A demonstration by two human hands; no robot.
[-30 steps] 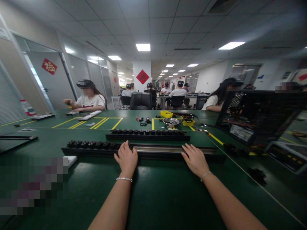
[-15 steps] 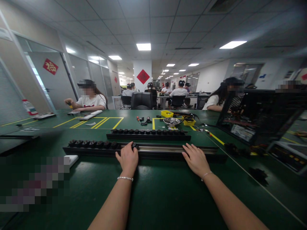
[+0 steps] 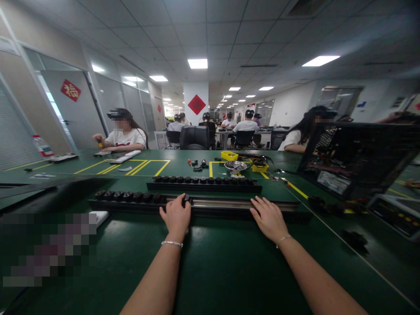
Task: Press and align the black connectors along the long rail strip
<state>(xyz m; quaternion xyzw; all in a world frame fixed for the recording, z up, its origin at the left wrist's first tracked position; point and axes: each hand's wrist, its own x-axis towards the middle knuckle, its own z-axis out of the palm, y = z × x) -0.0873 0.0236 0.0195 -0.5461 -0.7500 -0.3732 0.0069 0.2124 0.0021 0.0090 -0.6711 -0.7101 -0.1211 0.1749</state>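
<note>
A long black power strip is seen lying crosswise on a green work table, just ahead of the person's two forearms. The left hand is curled over the strip's near edge at its middle, fingers closed around a small black socket piece at the end of a row of such pieces. The right hand is laid flat and open on the strip's bare metal channel, further along. A second strip (fully lined with sockets) is set parallel just beyond. A yellow bin and a metal bowl are placed well behind; seated co-workers are visible at the far side.
</note>
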